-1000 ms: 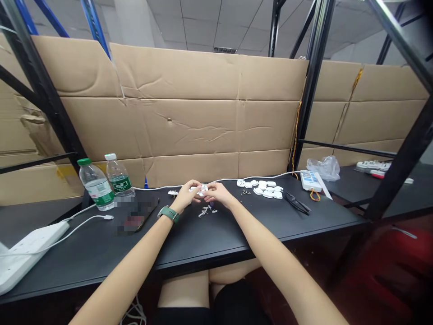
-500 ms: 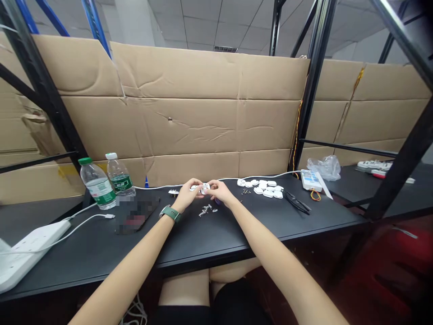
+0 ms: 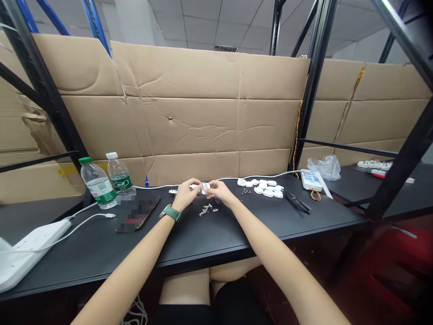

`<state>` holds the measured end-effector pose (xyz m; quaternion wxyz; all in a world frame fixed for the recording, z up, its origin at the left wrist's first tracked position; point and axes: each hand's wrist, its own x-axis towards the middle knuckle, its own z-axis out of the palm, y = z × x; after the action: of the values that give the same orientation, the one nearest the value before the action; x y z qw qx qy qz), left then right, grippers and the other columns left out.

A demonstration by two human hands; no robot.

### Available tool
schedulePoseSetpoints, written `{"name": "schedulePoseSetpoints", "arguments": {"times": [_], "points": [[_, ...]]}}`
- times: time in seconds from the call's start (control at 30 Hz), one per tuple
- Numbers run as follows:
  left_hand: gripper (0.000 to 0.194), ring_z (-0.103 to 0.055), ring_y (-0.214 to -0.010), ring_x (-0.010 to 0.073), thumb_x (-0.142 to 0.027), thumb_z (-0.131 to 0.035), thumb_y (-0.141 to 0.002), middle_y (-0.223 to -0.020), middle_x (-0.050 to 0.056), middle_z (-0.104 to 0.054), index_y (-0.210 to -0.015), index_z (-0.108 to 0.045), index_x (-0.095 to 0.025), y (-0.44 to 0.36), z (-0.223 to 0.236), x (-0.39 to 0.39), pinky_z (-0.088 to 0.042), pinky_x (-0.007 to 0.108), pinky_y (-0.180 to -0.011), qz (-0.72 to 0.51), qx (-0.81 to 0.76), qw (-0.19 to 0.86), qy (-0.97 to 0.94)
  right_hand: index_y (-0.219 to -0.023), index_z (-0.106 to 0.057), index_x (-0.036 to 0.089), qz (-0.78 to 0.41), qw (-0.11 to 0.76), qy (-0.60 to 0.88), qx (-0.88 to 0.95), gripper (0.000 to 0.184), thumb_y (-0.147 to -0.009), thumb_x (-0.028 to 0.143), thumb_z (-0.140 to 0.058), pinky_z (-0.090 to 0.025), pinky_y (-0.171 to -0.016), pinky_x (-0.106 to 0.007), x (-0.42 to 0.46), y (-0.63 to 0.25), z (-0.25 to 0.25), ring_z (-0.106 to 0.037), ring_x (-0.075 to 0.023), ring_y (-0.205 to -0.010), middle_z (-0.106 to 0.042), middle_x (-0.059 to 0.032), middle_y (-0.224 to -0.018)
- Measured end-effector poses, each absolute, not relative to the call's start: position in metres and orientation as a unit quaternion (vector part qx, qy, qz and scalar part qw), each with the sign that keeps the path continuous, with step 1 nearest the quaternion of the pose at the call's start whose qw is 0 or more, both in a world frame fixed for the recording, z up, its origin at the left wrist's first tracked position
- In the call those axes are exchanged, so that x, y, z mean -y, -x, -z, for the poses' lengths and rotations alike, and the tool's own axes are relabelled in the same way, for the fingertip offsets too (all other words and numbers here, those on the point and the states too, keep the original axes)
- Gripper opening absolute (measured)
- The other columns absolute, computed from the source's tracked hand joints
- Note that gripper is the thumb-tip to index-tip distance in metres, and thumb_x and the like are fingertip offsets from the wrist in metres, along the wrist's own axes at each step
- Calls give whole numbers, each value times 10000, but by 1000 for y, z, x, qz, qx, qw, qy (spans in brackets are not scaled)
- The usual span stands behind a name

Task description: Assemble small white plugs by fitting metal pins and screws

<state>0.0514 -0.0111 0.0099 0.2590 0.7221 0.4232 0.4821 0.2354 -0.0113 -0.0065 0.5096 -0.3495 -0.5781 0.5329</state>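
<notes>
Between the fingertips of both hands is a small white plastic part (image 3: 204, 188), rounded in outline; its details are too small to make out. My left hand (image 3: 185, 194), with a green watch strap at the wrist, pinches it from the left. My right hand (image 3: 221, 192) grips its right side with closed fingers. On the desk just below lie several small pale pieces (image 3: 205, 209). A purple thing (image 3: 217, 201) shows partly under my right hand. To the right are several white plastic parts (image 3: 268, 193) in a group, with small brass-coloured bits (image 3: 246, 191) beside them.
Black-handled pliers (image 3: 297, 201) and a white box (image 3: 311, 179) with a yellow wire lie at the right. Two water bottles (image 3: 98, 184), a dark phone-like slab (image 3: 137, 214) and a white power strip (image 3: 34, 250) occupy the left. Cardboard (image 3: 196, 122) walls the desk's back.
The white part has turned slightly between my fingers. Both hands stay in nearly the same place.
</notes>
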Motion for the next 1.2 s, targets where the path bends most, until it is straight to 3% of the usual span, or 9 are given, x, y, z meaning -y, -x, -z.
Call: {"name": "schedulePoseSetpoints", "arguments": {"times": [0.3,0.57,0.9,1.03,1.2], "points": [[277,-707,-752,216,-484,-695,-842,-924,56,-776,-896,-761,-220,-51,-9,11,-577,300,-687,-472,-416,171,-758,-923,-699,136,-563,502,335,565,268,-754,258,-867,-629,-711,-276,16,-236,5,-709,-142,-690,-738,-42,-793],[236,-724,-679,233,-442,-705,-841,-813,47,-776,-873,-778,-220,-52,-16,17,-559,313,-666,-480,-418,174,-751,-900,-712,162,-499,500,380,597,284,-767,362,-863,-516,-565,-190,12,-237,5,-657,-121,-653,-711,-18,-756],[284,-756,-802,259,-454,-704,-853,-976,78,-795,-967,-795,-211,-53,-17,18,-595,327,-690,-480,-409,206,-749,-952,-688,151,-621,487,278,548,369,-821,468,-825,-600,-787,-270,15,-240,5,-752,-179,-824,-752,-90,-929],[397,-760,-845,279,-519,-711,-847,-1024,100,-792,-1057,-793,-192,-53,-16,16,-601,327,-636,-480,-410,263,-729,-944,-692,150,-630,493,265,539,349,-825,448,-829,-600,-824,-276,17,-241,3,-748,-172,-831,-758,-94,-939],[429,-760,-818,270,-544,-738,-824,-999,117,-790,-1008,-792,-160,-52,-15,15,-605,325,-635,-498,-399,284,-715,-938,-698,148,-635,489,255,542,358,-791,432,-859,-598,-796,-264,17,-241,3,-747,-173,-822,-759,-83,-905]]}}
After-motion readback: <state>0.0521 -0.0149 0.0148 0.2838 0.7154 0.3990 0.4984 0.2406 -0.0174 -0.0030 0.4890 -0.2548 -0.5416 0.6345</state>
